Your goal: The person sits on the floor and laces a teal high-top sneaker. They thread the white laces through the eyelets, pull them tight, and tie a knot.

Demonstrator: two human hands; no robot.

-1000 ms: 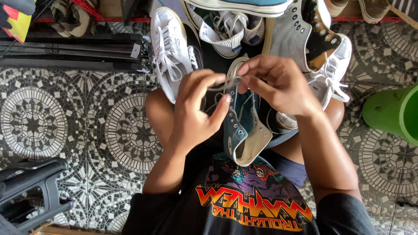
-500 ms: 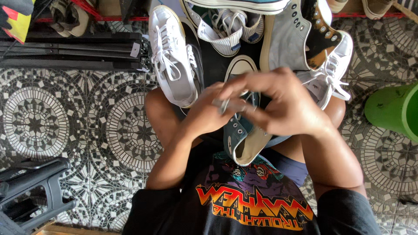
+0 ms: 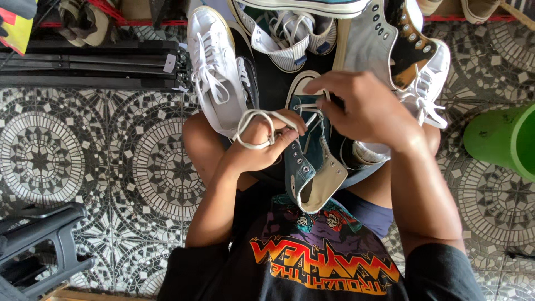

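Item: teal high-top sneaker, resting on the seated person's lap, toe pointing away, ankle collar open toward the body. Lacing: white shoelace crosses only the eyelets nearest the toe; the metal eyelets further up stand empty, so most of the threading appears left to do. Left hand: fingers closed around a loop of the lace, drawn out to the side. Right hand: fingers pinched at the toe-end crossings. Surroundings: other sneakers piled ahead, patterned tile floor, green bucket.

I see one small white rectangular label on the folded black tripod legs at upper left; no packages, signs or screens.
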